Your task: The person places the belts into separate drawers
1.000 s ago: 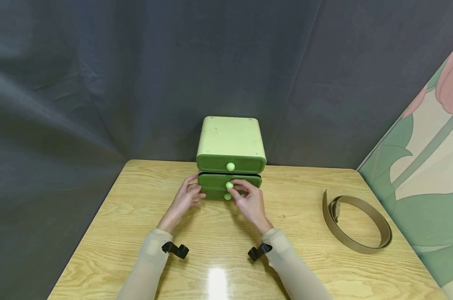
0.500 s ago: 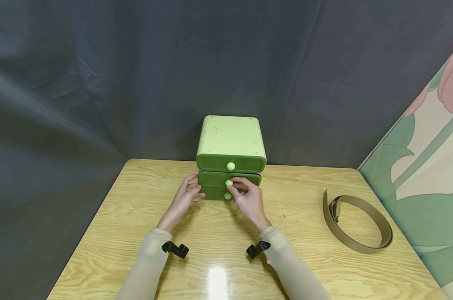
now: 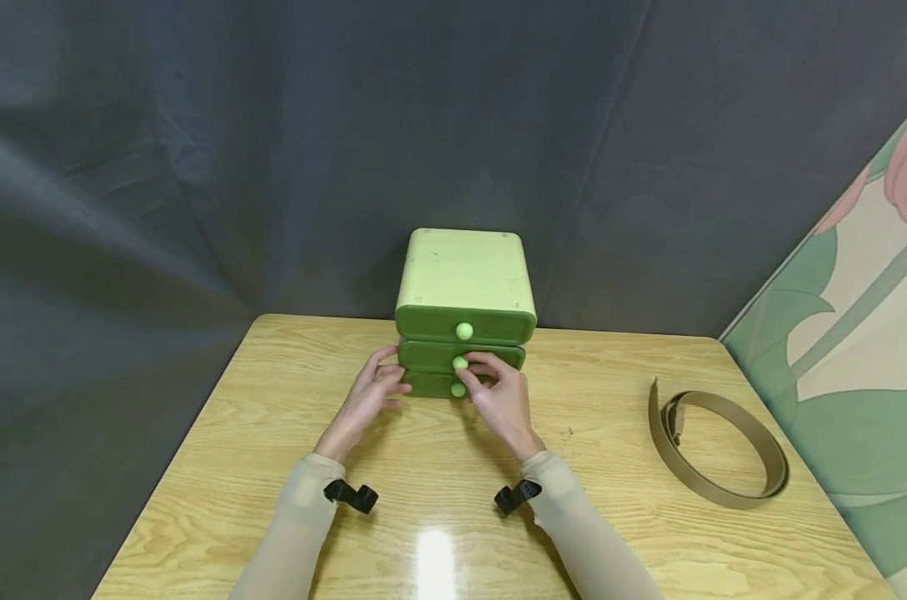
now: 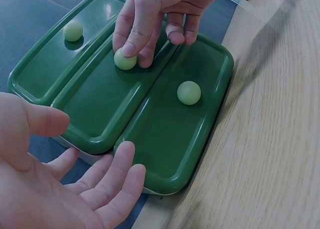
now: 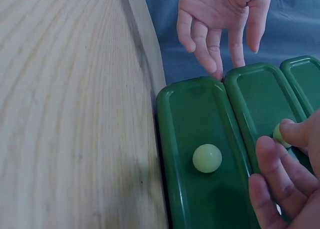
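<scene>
A small green three-drawer cabinet (image 3: 464, 267) with a pale top stands at the back of the table. Thumb and fingers of my right hand (image 3: 504, 408) pinch the round light-green knob (image 4: 125, 60) of the middle drawer (image 3: 427, 356). At the cabinet's left side is my left hand (image 3: 365, 404), its fingers spread and loosely bent, fingertips close to the ends of the middle and bottom drawer fronts; it grips nothing. The top drawer (image 3: 431, 324) and the bottom drawer (image 5: 205, 124) each show a matching knob. All three drawer fronts look pushed in.
A coiled tan belt (image 3: 769, 454) lies on the wooden table (image 3: 438, 483) at the right. Behind the table hangs a dark curtain (image 3: 453, 125). A flower-patterned panel (image 3: 866, 333) borders the right edge.
The middle drawer has slid inward, closing the dark gap above its front. My right hand has moved slightly forward with the knob. The left hand has stayed nearly still.
</scene>
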